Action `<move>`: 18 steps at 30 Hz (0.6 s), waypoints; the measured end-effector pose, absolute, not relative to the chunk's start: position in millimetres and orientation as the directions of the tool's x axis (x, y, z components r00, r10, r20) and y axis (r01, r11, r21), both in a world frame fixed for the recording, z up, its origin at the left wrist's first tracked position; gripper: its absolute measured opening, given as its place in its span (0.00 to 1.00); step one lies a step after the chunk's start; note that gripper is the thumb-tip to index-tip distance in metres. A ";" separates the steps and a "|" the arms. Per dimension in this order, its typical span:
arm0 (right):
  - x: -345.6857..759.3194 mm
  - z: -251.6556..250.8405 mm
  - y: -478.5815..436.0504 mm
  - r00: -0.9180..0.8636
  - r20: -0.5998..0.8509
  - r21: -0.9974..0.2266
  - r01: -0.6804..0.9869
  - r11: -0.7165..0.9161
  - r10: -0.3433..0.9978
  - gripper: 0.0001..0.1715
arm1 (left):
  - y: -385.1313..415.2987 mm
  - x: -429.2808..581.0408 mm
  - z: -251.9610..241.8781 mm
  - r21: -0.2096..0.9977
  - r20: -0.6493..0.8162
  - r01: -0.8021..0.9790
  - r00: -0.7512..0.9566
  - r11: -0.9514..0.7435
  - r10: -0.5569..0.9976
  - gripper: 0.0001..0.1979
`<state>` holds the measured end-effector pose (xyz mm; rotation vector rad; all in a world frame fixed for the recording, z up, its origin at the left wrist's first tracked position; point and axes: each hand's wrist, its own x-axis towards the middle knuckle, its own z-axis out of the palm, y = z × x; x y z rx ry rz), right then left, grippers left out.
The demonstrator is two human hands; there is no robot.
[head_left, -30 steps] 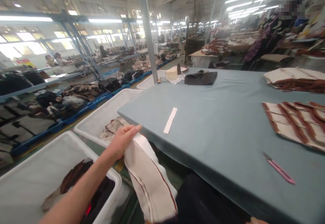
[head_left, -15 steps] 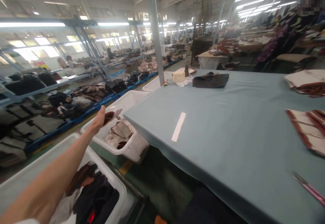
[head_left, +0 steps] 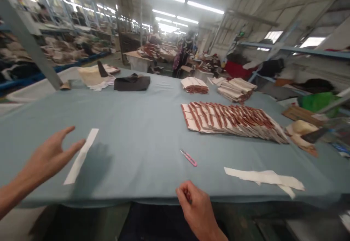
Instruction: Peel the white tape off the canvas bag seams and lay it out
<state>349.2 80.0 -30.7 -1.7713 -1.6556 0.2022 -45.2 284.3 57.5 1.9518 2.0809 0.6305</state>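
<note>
My left hand (head_left: 56,151) is over the left part of the table, thumb and fingers apart, with nothing in it. Its fingertips are close to a white strip (head_left: 82,157) lying slantwise on the blue-grey cloth. At the table's front edge, my right hand (head_left: 195,204) is closed with its fingers curled in. Whatever it may hold is hidden. Just beyond it lies a pair of thread snips (head_left: 188,158) with pink handles. Further right, several white strips (head_left: 262,177) overlap in a loose pile.
A long row of overlapping cream pieces with brown edging (head_left: 232,120) covers the right middle. Behind it stand two folded stacks, one (head_left: 194,85) smaller. A dark folded piece (head_left: 132,83) and a cream roll (head_left: 89,77) lie at the far left. A post (head_left: 32,37) rises by the left corner.
The view has swung right. My left hand has come back from the white bins to above the table, and the brown piece it held is gone from it. My right hand has come into view.
</note>
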 end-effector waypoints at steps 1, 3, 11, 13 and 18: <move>355.6 -30.4 93.0 0.161 0.389 -0.530 0.845 0.077 0.907 0.19 | 295.4 -8.4 63.7 0.537 0.098 0.844 -0.041 -0.018 0.994 0.49; 365.5 -37.3 112.7 0.160 0.444 -0.497 0.863 0.094 0.882 0.18 | 314.5 72.3 69.5 0.768 -0.018 0.639 0.106 -0.054 0.994 0.48; 368.5 -70.0 125.2 0.218 0.558 -0.510 0.851 0.123 0.801 0.19 | 385.8 345.6 2.8 0.837 -0.435 0.499 0.359 0.224 0.826 0.19; 368.4 -69.4 126.7 0.228 0.576 -0.518 0.845 0.135 0.785 0.19 | 396.0 387.7 -8.7 0.828 -0.500 0.459 0.349 0.321 0.792 0.19; 369.5 -67.6 129.8 0.272 0.565 -0.550 0.828 0.110 0.779 0.21 | 416.9 446.4 6.5 0.850 -0.525 0.152 0.332 0.504 0.784 0.19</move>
